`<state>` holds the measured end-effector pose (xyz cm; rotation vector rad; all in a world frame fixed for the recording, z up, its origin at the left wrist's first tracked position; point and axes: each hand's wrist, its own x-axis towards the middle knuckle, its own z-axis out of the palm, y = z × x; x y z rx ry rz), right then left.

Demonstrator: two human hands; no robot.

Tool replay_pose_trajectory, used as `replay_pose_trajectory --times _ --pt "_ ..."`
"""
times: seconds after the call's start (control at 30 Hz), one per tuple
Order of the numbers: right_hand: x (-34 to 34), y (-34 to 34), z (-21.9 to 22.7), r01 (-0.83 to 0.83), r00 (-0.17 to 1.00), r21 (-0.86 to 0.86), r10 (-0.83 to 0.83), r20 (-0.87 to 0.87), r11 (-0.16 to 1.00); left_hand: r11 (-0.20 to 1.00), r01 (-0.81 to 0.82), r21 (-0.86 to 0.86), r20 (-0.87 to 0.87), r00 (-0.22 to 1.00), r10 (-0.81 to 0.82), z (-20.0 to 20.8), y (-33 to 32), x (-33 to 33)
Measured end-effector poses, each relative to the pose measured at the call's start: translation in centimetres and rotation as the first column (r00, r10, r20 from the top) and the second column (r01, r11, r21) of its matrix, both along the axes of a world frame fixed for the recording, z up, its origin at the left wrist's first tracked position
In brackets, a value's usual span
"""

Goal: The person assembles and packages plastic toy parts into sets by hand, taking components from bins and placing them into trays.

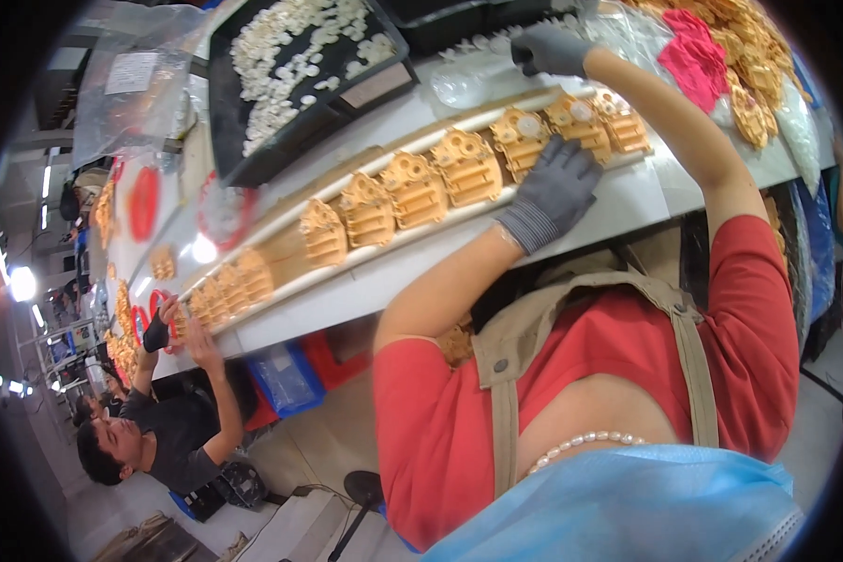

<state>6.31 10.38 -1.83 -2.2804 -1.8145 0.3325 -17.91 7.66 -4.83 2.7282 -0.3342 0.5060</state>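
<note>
A row of orange moulded plastic housings [412, 190] stands along a long white-edged rail [437, 225]. My left hand [554, 192], in a grey glove, lies with its fingers stretched out over a housing [579, 120] toward the right of the row. That housing and its left neighbour [519, 134] each carry a white round piece. At the far side of the rail my right hand [551, 51], gloved alike, is curled closed above loose small white pieces [478, 47] and a clear plastic bag [461, 86]. What its fingers hold, if anything, is hidden.
A black bin [253, 169] of small white round parts stands beyond the rail. Orange parts [768, 47] and a pink cloth [695, 58] are heaped at far right. Further left a co-worker [183, 436] handles orange parts on the rail. Blue and red bins [286, 377] sit below the table.
</note>
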Motion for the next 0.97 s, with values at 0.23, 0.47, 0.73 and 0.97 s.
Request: replay_pose_trajectory --times 0.23,0.47,0.73,0.97 --pt "-6.0 0.7 5.3 0.025 0.912 0.117 0.025 -0.410 0.993 1.000 -0.019 0.007 -0.011 1.000 0.019 0.0 0.8 -0.8" --pt "-9.0 3.8 1.0 -0.099 0.967 0.019 0.092 0.238 0.995 0.999 0.000 -0.035 -0.040 0.999 -0.002 0.5 0.5 -0.9" --pt "-8.4 5.0 0.3 0.062 0.997 0.086 -0.058 -0.043 0.994 0.998 0.046 -0.050 0.010 0.999 -0.045 1.2 0.2 -0.6" --pt "-7.3 6.0 -0.9 0.140 0.391 0.100 0.038 -0.919 0.985 1.000 -0.011 -0.012 -0.023 1.000 0.010 0.3 0.8 -0.9"
